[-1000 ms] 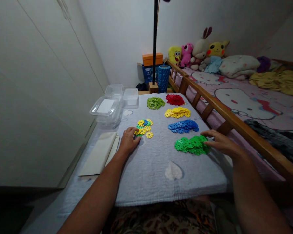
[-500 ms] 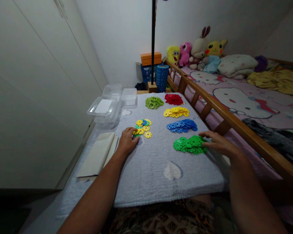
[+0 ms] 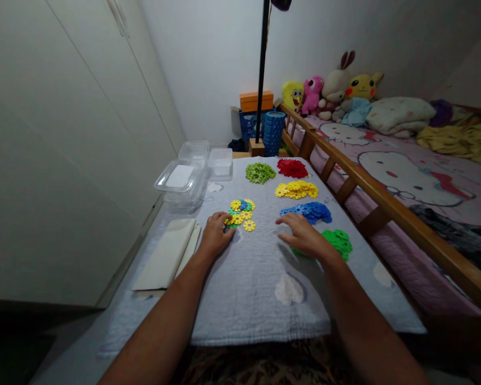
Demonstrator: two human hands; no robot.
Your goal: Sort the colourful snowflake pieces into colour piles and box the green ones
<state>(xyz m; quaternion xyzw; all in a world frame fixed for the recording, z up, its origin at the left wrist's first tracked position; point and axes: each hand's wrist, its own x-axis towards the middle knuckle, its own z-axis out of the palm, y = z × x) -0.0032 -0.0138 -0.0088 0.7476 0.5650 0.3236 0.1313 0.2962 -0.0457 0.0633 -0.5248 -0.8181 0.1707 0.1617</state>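
Observation:
My left hand (image 3: 217,235) rests at the left edge of a small mixed cluster of flower-shaped plastic discs, mostly yellow (image 3: 246,215) with some blue and green. Its thumb and forefinger are apart, touching or very near the closest discs. Above the table, my right hand (image 3: 302,236) is open with its fingers spread and nothing visible in it. It partly covers the green disc pile (image 3: 339,243), and its fingertips are near the blue disc pile (image 3: 316,212). Farther back lie a yellow disc pile (image 3: 296,189), a red pile (image 3: 292,168) and a light green pile (image 3: 260,172).
Clear plastic containers (image 3: 178,176) stand at the table's back left, with a folded beige sheet (image 3: 166,256) before them. A black pole (image 3: 261,80) on a wooden base rises behind the table. A wooden bed rail (image 3: 369,200) runs along the right side.
My right hand has moved left from the right end of the green pile to the table's middle. My left hand stays by the mixed discs. The view has shifted slightly.

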